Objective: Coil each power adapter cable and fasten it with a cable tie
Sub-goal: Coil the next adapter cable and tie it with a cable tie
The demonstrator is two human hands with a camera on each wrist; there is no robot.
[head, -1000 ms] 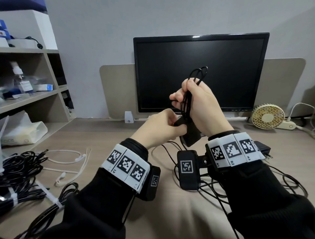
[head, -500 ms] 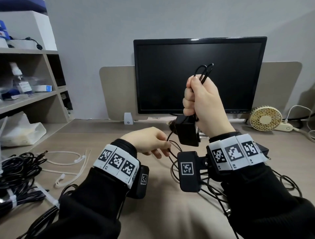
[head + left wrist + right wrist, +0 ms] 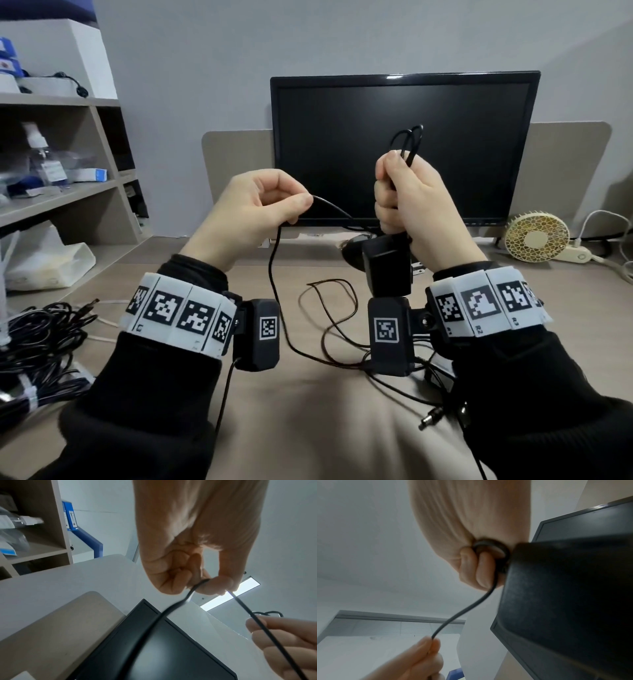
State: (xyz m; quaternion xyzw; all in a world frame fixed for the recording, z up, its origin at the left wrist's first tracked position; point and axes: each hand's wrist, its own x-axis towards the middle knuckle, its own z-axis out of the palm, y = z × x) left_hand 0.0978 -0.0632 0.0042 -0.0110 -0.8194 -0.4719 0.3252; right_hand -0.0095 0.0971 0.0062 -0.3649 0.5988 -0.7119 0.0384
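My right hand (image 3: 404,202) grips a partly folded bundle of black cable, whose loops (image 3: 409,142) stick out above the fist. The black power adapter block (image 3: 388,267) hangs just under that fist and fills the right of the right wrist view as a dark adapter block (image 3: 570,588). My left hand (image 3: 301,205) pinches the loose cable (image 3: 274,274) between thumb and forefinger at about the same height, to the left. From that pinch the cable (image 3: 171,611) runs across to the right fist and drops to the desk, ending in a barrel plug (image 3: 431,419).
A dark monitor (image 3: 404,147) stands behind my hands. Tied black cable bundles (image 3: 37,346) and white cable ties (image 3: 102,318) lie at the desk's left, below a shelf unit (image 3: 61,192). A small fan (image 3: 536,238) sits at the right. More loose cable (image 3: 329,308) lies between my wrists.
My left hand has risen from the desk, pinching the loose cable and drawing it up and left. The right hand keeps its grip on the bundle, with the adapter hanging below.
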